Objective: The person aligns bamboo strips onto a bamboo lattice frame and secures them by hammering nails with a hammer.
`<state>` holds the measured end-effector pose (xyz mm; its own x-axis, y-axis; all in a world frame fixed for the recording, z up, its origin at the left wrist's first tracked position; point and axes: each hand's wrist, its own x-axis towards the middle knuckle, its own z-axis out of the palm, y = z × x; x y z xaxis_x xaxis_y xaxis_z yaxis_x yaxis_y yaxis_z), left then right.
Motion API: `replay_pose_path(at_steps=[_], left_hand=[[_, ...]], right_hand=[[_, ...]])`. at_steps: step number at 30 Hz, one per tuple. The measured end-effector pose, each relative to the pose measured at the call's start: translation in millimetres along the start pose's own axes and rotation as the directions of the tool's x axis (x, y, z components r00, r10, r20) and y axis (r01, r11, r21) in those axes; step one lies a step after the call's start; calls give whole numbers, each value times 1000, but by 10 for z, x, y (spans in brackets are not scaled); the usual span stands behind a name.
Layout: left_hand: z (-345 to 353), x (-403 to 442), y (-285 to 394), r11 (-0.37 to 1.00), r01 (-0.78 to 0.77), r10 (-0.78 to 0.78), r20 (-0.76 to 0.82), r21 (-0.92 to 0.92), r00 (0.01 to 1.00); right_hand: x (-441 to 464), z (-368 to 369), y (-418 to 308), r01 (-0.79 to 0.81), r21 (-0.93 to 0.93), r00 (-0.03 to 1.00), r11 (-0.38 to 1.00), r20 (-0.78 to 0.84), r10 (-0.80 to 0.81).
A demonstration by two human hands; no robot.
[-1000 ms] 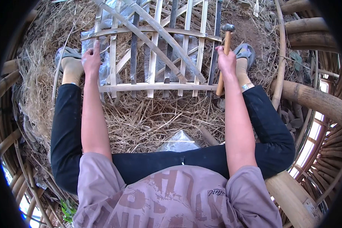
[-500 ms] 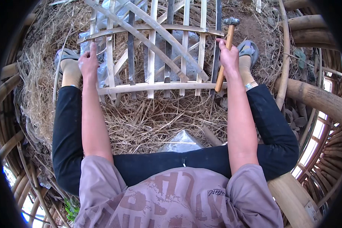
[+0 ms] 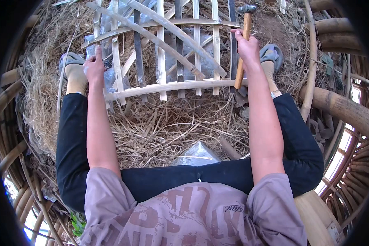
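A lattice of crossed bamboo slats (image 3: pixel 161 57) lies before me, with two loose-looking diagonal strips running over its upright slats. At its left edge my left hand (image 3: pixel 94 69) is closed around the outermost slat, thumb pointing up along it. On the other side my right hand (image 3: pixel 248 49) grips a hammer (image 3: pixel 245 35) by its wooden handle, metal head up. A finger of that hand reaches toward the dark slat (image 3: pixel 233 49) at the lattice's right edge; whether it also grips that slat I cannot tell.
Dry straw (image 3: pixel 164 123) covers the ground, with a clear plastic-wrapped piece (image 3: pixel 197 153) near my legs. My feet in grey shoes (image 3: pixel 271 55) flank the lattice. Thick bamboo poles (image 3: pixel 336 102) and curved woven walls stand at both sides.
The right side of the lattice has moved up and away from me, so it now slants. My right hand and the hammer moved up with it; my left hand stayed nearly in place.
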<state>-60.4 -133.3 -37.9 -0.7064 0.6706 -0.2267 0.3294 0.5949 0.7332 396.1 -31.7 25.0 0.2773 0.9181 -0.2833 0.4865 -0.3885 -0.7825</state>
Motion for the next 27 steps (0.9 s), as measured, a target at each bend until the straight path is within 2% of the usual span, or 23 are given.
replay_pose_path(at_steps=[6,8,9,10,12,16,18,20,22,23,26,27], left_hand=[[56,32,-138,997,-41,38,-44,-61,998],[52,-5,-92,998,-40,38,-53,-41,998],[47,-10,-80,999,-39,37,-56,-24,998],[48,-15,-82,999,-34,34,-56,-5,998],[63,-15,-76,1000,-25,25,-52,-13,998],[106,134,-253,996,-77,79,-69,35,994],[121,137,-199,996,-69,72,-70,48,995],[83,103,-199,995,-69,74,-67,71,995],[75,111,-186,992,-89,95,-61,92,994],[90,132,-200,987,-101,111,-75,125,991],[106,116,-191,960,-172,204,-134,222,970],[80,68,-142,955,-178,205,-95,238,974]], right_hand=[[-174,-13,-12,87,-75,995,993,-45,-90],[-262,-21,65,254,-170,945,952,-168,-282],[-318,-26,103,332,-226,898,916,-222,-380],[-482,-14,64,428,-320,808,845,-283,-516],[-931,6,-61,195,-121,943,973,-251,-220],[-1586,251,247,102,4,988,995,-113,-101],[-1875,286,218,-17,37,1000,999,-13,17],[-1889,456,666,35,59,999,998,18,-36],[-1968,478,700,-57,77,995,995,91,50],[-1940,523,819,-47,33,994,998,104,43],[-1982,532,628,-81,162,989,983,132,59],[-1972,542,649,-67,141,988,988,146,46]])
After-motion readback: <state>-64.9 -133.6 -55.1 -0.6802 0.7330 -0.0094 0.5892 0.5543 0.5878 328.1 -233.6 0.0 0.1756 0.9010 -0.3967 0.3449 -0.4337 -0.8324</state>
